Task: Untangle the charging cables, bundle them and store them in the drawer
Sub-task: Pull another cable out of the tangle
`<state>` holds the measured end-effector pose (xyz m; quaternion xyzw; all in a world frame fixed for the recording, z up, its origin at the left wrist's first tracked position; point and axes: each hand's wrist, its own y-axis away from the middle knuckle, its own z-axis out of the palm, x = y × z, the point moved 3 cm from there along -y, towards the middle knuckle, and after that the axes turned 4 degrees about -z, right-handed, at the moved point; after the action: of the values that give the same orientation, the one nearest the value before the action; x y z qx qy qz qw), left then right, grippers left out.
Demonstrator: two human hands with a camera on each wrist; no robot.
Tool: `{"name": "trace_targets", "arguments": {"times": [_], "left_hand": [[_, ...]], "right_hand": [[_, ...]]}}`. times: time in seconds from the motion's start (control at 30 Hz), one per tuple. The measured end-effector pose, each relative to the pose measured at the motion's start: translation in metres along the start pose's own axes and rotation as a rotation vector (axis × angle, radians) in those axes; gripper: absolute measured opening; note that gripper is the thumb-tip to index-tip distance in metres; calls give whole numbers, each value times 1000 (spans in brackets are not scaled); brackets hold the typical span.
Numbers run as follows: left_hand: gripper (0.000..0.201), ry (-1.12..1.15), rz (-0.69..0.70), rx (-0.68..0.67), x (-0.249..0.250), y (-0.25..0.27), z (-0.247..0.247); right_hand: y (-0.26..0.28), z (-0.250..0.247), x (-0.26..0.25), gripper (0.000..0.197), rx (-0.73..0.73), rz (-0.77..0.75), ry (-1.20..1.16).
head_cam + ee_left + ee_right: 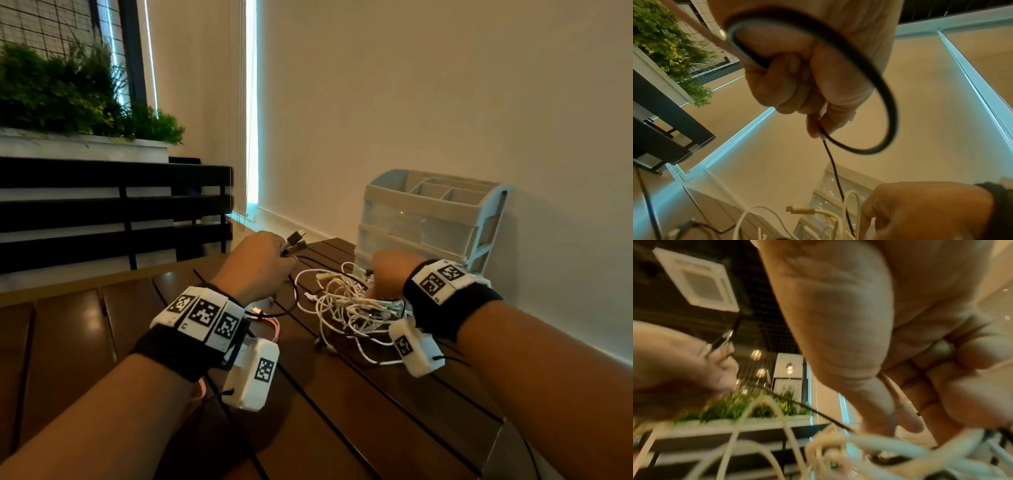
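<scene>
Head cam looks fwd and down over both forearms at the table [342, 428]; left hand [255, 265] and right hand [390, 274] sit mid-frame. Left wrist cam sits close under its hand, facing up along the fingers [777, 84]; right wrist cam likewise, very near, blurred. All three share the white cable tangle [346, 305] between the hands.

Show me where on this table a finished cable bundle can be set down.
Free: the dark wooden slat table left of the left hand, and the near slats between both forearms. Crowded: the tangled white cables under the right hand, before the pale plastic drawer organiser; a pink cable lies beside the left wrist.
</scene>
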<state>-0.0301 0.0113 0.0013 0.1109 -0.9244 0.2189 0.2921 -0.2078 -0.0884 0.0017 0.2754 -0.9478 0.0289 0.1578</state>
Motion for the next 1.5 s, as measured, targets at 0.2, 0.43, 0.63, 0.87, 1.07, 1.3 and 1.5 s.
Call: {"name": "trace_targets", "arguments": {"times": [0.2, 0.43, 0.63, 0.87, 1.07, 1.3, 1.5], "left_hand": [[40, 36, 35, 47, 8, 3, -6], [27, 149, 47, 203, 11, 2, -44], [14, -165, -139, 174, -29, -13, -51], [16, -52, -20, 184, -11, -7, -32], [21, 247, 143, 175, 23, 9, -24], [25, -137, 178, -55, 16, 10, 17], [16, -247, 157, 42, 6, 2, 7]], "right_hand": [[7, -14, -15, 32, 311, -215, -310], [-10, 17, 1, 28, -11, -30, -45], [-10, -3, 24, 17, 398, 6, -330], [-9, -10, 6, 12, 313, -202, -583], [-1, -19, -15, 13, 271, -293, -326], [8, -29, -30, 23, 404, -403, -394], [-7, 0, -22, 76, 42, -275, -122]]}}
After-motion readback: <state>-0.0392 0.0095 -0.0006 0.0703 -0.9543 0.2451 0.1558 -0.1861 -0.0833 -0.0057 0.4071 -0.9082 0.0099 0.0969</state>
